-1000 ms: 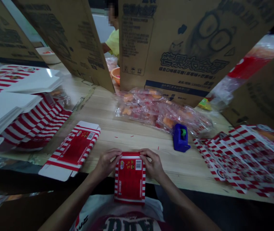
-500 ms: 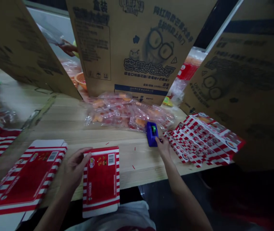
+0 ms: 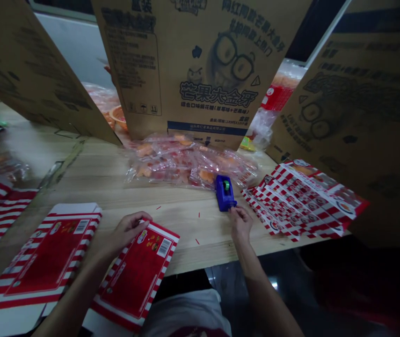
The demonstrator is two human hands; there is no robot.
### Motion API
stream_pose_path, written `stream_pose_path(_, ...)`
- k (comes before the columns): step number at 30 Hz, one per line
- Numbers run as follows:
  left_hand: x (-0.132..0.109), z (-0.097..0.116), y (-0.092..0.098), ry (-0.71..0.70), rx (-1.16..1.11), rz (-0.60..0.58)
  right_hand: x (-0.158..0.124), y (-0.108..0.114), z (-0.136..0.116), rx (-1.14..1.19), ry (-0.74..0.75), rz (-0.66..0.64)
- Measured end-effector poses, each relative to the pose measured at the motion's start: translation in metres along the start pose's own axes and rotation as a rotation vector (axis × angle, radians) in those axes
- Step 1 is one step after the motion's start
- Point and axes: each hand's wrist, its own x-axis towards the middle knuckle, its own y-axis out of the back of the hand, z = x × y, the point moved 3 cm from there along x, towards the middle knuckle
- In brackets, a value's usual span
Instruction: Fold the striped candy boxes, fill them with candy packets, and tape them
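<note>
1. My left hand (image 3: pixel 129 231) grips the red striped box (image 3: pixel 138 274) by its top corner, at the bench (image 3: pixel 185 224) edge.
2. My right hand (image 3: pixel 241 223) is pinched narrow at the blue tape dispenser's (image 3: pixel 225 195) front; whether it holds tape, I cannot tell.
3. The box is flat-faced, but a white flap sticks out below, apparently unfolded; I see no tape on it.
4. Half a second ago the box stood straighter; now it slants.

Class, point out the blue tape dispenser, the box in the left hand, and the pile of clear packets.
Blue tape dispenser (image 3: pixel 224 197), head view: its body.
Held box (image 3: pixel 137 274), head view: red panel.
Clear packets (image 3: pixel 185 161), head view: plastic wrapping, mid-pile.
</note>
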Motion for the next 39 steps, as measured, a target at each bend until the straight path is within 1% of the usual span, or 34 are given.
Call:
stream_pose_path(2,0.005,-0.003,-0.002,-0.013,-0.005,-0.038,-0.003,0.004,0.006,-0.008,-0.017,0.115)
stream_pose_path(4,0.010,-0.006,-0.005,-0.021,0.009,-0.090,-0.005,0.007,0.008,-0.007,-0.034,0.183)
stream_pose_path(7,0.014,-0.005,-0.008,-0.043,0.047,-0.149,-0.011,0.007,0.001,0.017,-0.058,0.176)
stream_pose_path(8,0.014,-0.003,-0.010,-0.056,0.065,-0.158,-0.015,0.004,-0.005,0.033,-0.071,0.144)
stream_pose_path(9,0.015,-0.001,-0.012,-0.070,0.083,-0.163,-0.020,-0.001,-0.013,0.053,-0.091,0.078)
stream_pose_path(10,0.015,0.001,-0.014,-0.079,0.101,-0.166,-0.026,-0.010,-0.022,0.074,-0.117,-0.027)
stream_pose_path(11,0.016,0.002,-0.016,-0.079,0.114,-0.173,-0.033,-0.021,-0.033,0.091,-0.141,-0.174)
stream_pose_path(13,0.017,0.004,-0.022,-0.068,0.126,-0.194,-0.049,-0.051,-0.057,0.099,-0.164,-0.556)
stream_pose_path(14,0.019,0.005,-0.025,-0.069,0.132,-0.206,-0.057,-0.067,-0.068,0.085,-0.152,-0.755)
stream_pose_path(15,0.020,0.005,-0.028,-0.072,0.138,-0.218,-0.065,-0.082,-0.078,0.060,-0.122,-0.924)
stream_pose_path(16,0.021,0.005,-0.031,-0.078,0.145,-0.231,-0.072,-0.095,-0.086,0.026,-0.074,-1.057)
stream_pose_path(17,0.022,0.004,-0.033,-0.086,0.152,-0.244,-0.078,-0.106,-0.092,-0.016,-0.015,-1.145)
stream_pose_path(18,0.022,0.003,-0.035,-0.097,0.160,-0.255,-0.082,-0.115,-0.094,-0.064,0.049,-1.188)
stream_pose_path(20,0.021,0.001,-0.036,-0.121,0.177,-0.274,-0.087,-0.126,-0.093,-0.166,0.127,-1.189)
stream_pose_path(21,0.020,0.001,-0.035,-0.136,0.187,-0.283,-0.089,-0.129,-0.089,-0.204,0.122,-1.176)
stream_pose_path(22,0.019,0.000,-0.034,-0.153,0.196,-0.295,-0.090,-0.131,-0.085,-0.220,0.085,-1.167)
stream_pose_path(24,0.016,0.000,-0.031,-0.187,0.219,-0.321,-0.091,-0.131,-0.078,-0.188,-0.050,-1.165)
stream_pose_path(27,0.013,0.002,-0.029,-0.205,0.236,-0.387,-0.094,-0.129,-0.073,-0.018,-0.308,-1.194)
stream_pose_path(30,0.007,0.014,-0.036,-0.263,0.182,-0.470,-0.105,-0.127,-0.071,0.196,-0.577,-1.338)
stream_pose_path(32,0.003,0.025,-0.041,-0.320,0.131,-0.522,-0.114,-0.129,-0.070,0.340,-0.690,-1.432)
stream_pose_path(34,-0.001,0.033,-0.040,-0.337,0.092,-0.525,-0.117,-0.133,-0.068,0.455,-0.739,-1.442)
stream_pose_path(35,-0.001,0.036,-0.035,-0.319,0.068,-0.476,-0.115,-0.136,-0.067,0.478,-0.733,-1.404)
stream_pose_path(36,-0.002,0.036,-0.027,-0.283,0.033,-0.385,-0.107,-0.138,-0.066,0.468,-0.694,-1.328)
stream_pose_path(37,-0.002,0.034,-0.016,-0.232,-0.013,-0.253,-0.096,-0.139,-0.067,0.421,-0.615,-1.215)
stream_pose_path(38,-0.004,0.029,-0.002,-0.175,-0.065,-0.090,-0.079,-0.138,-0.069,0.340,-0.495,-1.061)
stream_pose_path(39,-0.007,0.021,0.013,-0.117,-0.116,0.080,-0.058,-0.134,-0.073,0.240,-0.340,-0.874)
